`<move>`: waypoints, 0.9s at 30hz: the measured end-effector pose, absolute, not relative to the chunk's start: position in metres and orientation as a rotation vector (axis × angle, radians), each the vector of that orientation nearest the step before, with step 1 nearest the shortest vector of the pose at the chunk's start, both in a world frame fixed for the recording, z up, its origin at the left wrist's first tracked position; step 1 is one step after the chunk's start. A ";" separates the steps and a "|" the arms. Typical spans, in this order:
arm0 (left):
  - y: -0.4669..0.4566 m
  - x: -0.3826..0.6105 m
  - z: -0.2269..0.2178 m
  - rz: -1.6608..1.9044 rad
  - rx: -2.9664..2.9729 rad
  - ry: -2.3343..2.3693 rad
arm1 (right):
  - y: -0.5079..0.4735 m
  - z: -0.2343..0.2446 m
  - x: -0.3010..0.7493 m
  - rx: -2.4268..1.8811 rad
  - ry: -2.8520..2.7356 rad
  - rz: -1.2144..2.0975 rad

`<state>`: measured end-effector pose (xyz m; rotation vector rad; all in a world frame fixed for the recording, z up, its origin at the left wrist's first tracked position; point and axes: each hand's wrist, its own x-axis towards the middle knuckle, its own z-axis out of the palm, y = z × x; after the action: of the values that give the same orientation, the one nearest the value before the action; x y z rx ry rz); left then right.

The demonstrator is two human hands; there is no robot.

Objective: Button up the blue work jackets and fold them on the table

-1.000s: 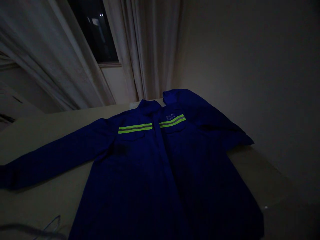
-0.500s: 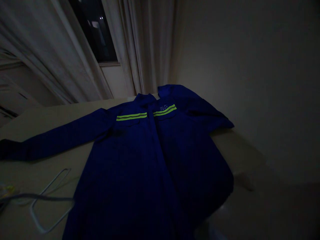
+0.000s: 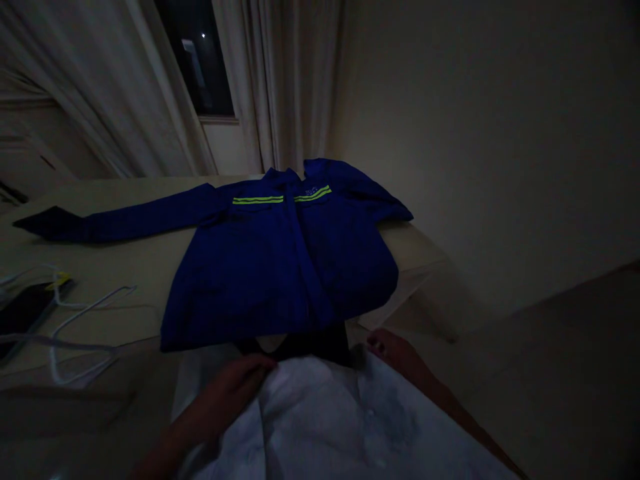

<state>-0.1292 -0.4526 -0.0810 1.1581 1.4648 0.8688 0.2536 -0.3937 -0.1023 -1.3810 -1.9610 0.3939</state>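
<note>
A dark blue work jacket (image 3: 260, 267) with yellow-green reflective stripes lies front up on the table, its sleeves spread to both sides. In front of its hem, my left hand (image 3: 243, 377) is closed on the edge of a pale, stained cloth (image 3: 320, 413). My right hand (image 3: 395, 352) is at the same cloth's right upper edge, fingers curled in on it. The cloth fills the bottom middle; I cannot tell whether it is worn clothing. Both hands are apart from the jacket. Dimness hides the fingertips in part.
On the left of the table (image 3: 120, 273) lie a white wire hanger (image 3: 57, 337) and a dark flat object (image 3: 25, 310) with a yellow part. Something black (image 3: 315, 343) shows below the jacket hem. Curtains (image 3: 285, 87), a dark window and a bare wall stand behind.
The view has drawn back and tilted down, so the jacket looks smaller and its hem now shows. Both my hands and the pale cloth have come into view at the bottom.
</note>
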 end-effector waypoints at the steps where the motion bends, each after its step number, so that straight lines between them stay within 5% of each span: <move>1: -0.446 -0.114 -0.084 0.829 1.150 1.352 | -0.396 -0.093 0.247 -1.302 -2.039 0.469; 4: -0.428 -0.069 -0.089 0.911 0.930 1.155 | -0.399 -0.066 0.209 -1.016 -2.215 0.466; 11: -0.408 -0.029 -0.101 1.287 0.562 1.082 | -0.382 -0.072 0.140 -0.909 -2.265 -0.159; 27: -0.405 -0.015 -0.099 1.462 0.670 1.213 | -0.381 -0.089 0.139 -0.786 -1.940 0.145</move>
<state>-0.0153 -0.4049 -0.0993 0.6703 1.2126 1.4625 0.1387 -0.3811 -0.0886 -0.7856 -1.9404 0.1453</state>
